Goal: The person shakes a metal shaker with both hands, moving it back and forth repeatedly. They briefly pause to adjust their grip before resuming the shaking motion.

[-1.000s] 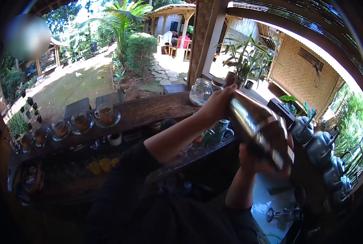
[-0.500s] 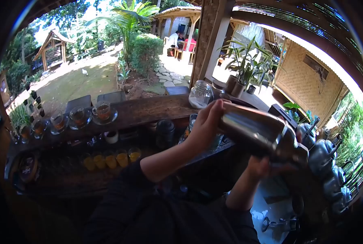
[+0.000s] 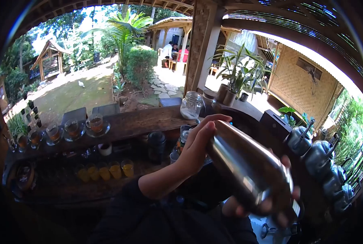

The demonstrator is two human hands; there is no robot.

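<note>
A large, shiny steel shaker is held tilted in front of me, its upper end toward the left and its lower end toward the right. My left hand is closed around the upper end, fingers over the top. At the lower end my right hand grips from below, with fingertips showing along the far side; part of it is hidden behind the shaker and blurred. What the shaker contains cannot be seen.
Glass cups of brown drink on saucers line the wooden counter. Glasses of orange drink stand on the lower shelf. A glass jar of white granules sits behind the shaker. Several metal kettles stand at right.
The shaker has swung from nearly level to a steeper tilt, its right end dropping lower and nearer. Both hands have moved with it. The view has shifted slightly.
</note>
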